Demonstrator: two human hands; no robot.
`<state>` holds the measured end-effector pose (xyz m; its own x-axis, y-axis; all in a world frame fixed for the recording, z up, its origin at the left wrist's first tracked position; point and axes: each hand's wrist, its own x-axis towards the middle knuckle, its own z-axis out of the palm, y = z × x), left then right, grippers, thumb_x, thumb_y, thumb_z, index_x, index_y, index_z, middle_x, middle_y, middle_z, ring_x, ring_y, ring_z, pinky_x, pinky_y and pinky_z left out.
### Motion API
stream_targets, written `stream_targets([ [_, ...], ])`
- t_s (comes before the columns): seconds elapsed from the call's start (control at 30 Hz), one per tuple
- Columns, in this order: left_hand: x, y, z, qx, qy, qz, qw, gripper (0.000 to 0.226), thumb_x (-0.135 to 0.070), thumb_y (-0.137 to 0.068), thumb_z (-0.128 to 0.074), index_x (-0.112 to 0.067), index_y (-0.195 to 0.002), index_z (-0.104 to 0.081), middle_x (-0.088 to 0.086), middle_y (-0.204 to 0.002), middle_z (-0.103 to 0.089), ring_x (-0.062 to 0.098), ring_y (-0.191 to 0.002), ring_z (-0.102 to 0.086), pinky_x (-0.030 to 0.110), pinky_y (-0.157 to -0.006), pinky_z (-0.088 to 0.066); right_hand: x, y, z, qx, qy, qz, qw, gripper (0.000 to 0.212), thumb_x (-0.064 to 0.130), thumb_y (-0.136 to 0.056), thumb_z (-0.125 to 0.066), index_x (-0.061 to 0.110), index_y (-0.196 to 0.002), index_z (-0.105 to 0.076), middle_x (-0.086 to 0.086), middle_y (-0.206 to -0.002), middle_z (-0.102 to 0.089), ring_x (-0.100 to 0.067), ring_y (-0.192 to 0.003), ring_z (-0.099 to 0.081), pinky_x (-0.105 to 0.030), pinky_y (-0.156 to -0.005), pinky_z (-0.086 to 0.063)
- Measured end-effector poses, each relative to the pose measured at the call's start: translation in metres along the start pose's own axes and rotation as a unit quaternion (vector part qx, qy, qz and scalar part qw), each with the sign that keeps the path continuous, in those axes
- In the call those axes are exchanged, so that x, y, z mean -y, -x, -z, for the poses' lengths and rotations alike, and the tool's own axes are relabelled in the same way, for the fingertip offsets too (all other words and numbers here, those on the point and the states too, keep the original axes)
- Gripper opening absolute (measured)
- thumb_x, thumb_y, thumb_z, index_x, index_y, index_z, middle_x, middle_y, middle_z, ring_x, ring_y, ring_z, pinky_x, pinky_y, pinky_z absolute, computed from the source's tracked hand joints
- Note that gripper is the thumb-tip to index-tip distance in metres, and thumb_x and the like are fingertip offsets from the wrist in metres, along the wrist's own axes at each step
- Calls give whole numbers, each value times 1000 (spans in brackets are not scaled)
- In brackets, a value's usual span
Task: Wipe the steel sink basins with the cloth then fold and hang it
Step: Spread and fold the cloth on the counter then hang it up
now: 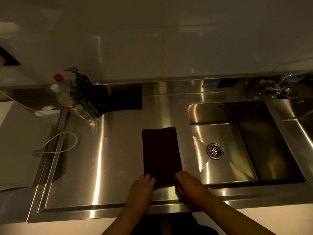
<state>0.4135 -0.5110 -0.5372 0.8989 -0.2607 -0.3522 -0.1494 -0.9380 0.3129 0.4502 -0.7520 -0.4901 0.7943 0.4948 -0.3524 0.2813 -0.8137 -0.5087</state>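
Gripping the near edge of the cloth [160, 155], both hands sit low-centre in the head view. Left hand [141, 189] has fingers curled over the near-left corner; right hand [189, 185] is curled round the near-right corner, thumb side tucked under the edge as far as can be seen. Both forearms come up from the bottom of the frame.

Cloth is dark maroon, folded to a long narrow rectangle, lying flat on the steel drainboard [105, 158] w/ its long axis running away from the person. Far end is free, corners roughly square. Its right edge runs just beside the basin rim but not over it.

Sink basin [254, 141] is to the right of the cloth, steel, w/ a stepped ledge on its left side and a round drain strainer [214, 151] in the lower floor. Faucet [274, 89] is mounted behind it at top right. Edge of a 2nd basin shows at far right, mostly cut off.

Back-left on the counter: dark pump bottle [88, 97], a clear bottle w/ red cap [63, 94] touching it on the left. Black mat [125, 97] lies just right of the pump bottle against the backsplash. White cable [59, 143] loops over the counter's left edge.
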Motion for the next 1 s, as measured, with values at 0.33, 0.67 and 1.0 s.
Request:
stream_targets([
  [0.33, 2, 11, 24, -45, 28, -44, 998, 22, -22, -96, -65, -23, -118, -70, -3, -115, -66, 17, -102, -62, 29, -80, -49, -17, 0, -18, 17, 78, 49, 996, 42, 34, -89, -60, 27, -130, -53, 6, -125, -48, -14, -108, -52, -30, -88, -48],
  [0.67, 4, 17, 26, -74, 34, -66, 995, 20, -26, -87, -78, -27, -106, -72, -7, -105, -67, 11, -92, -64, 23, -72, -49, -6, -12, -36, 21, 124, 7, 992, 53, 31, -91, -66, 26, -141, -47, 1, -141, -46, -21, -124, -48, -35, -96, -47],
  [1.0, 12, 30, 8, -53, 65, -97, 992, 11, -31, -97, -65, -29, -105, -71, -9, -104, -64, 11, -94, -64, 18, -77, -36, -23, 9, -21, 31, 70, 68, 995, 35, 30, -97, -54, 27, -130, -64, 4, -129, -55, -15, -117, -52, -29, -94, -47],
])
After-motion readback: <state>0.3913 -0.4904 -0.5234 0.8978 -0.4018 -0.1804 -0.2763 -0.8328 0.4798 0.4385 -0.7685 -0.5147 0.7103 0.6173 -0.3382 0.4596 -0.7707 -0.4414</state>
